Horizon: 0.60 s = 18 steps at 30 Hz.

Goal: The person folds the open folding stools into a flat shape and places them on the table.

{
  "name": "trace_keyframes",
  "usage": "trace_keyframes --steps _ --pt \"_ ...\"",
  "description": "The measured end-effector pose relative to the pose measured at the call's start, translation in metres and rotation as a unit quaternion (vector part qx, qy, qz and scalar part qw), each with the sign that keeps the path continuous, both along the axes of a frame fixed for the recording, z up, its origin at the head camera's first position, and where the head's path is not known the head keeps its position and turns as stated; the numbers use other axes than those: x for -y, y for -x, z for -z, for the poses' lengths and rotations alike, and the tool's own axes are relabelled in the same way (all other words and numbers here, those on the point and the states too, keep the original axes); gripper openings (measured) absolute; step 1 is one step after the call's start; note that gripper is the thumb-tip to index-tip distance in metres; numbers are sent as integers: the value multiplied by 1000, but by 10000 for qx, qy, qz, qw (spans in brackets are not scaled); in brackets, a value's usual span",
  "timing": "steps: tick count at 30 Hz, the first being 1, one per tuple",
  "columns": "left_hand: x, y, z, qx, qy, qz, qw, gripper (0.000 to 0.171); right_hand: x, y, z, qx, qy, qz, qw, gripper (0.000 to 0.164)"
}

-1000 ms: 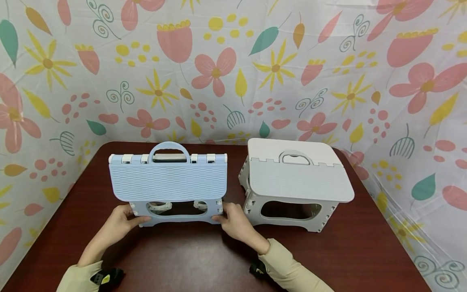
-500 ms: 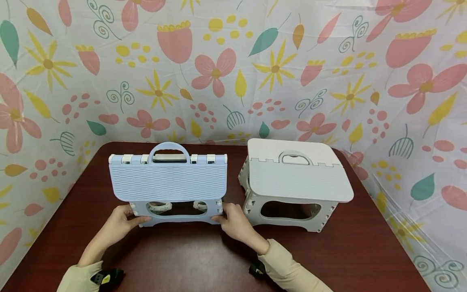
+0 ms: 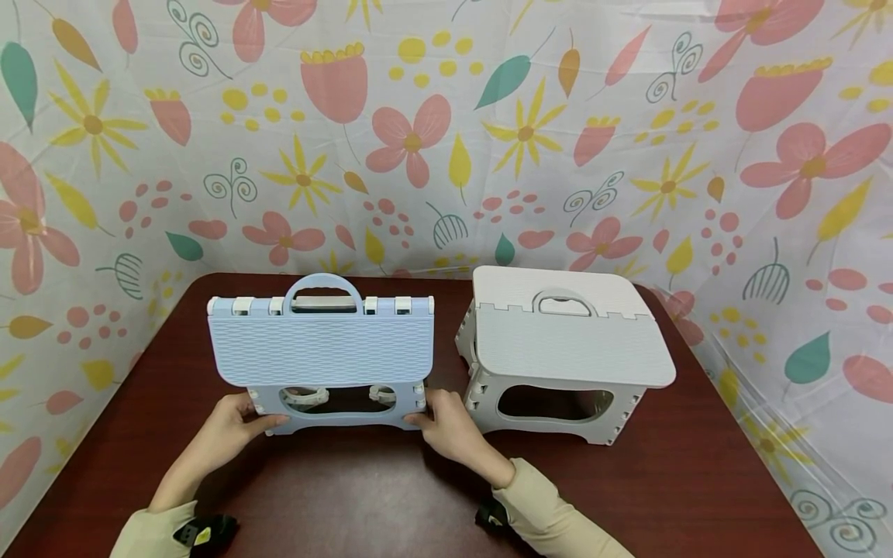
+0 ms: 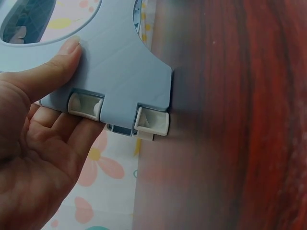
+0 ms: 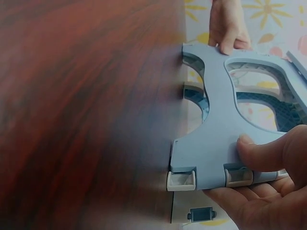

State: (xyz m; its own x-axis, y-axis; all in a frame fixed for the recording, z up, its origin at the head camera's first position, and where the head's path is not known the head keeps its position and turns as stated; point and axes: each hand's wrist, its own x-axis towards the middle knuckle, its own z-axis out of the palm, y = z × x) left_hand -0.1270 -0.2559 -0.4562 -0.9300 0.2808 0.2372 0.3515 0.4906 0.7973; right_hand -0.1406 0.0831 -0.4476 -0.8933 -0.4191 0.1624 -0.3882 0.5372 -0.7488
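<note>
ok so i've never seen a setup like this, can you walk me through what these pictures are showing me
There's no robot here, just a person's bare left hand and right hand. The wide picture comes from a camera worn on the head, looking forward and down. The two closer pictures come from cameras worn on the wrists, each watching its own hand's work.

On the dark reddish-brown table are two folding step stools. The blue folding stool is partly folded, with its carry handle sticking up; both hands grip its front leg panel, one at each side, thumbs on the front face. The pale grey-and-white folding stool, to the right, is opened out with a flat top, and neither hand touches it. Behind hangs a floral-patterned sheet.
</note>
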Motion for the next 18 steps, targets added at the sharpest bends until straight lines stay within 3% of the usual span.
trace_keyframes --steps 18 --pt "0 1 2 -108 -83 42 9999 16 0 0 1 -3 -4 38 10000 16"
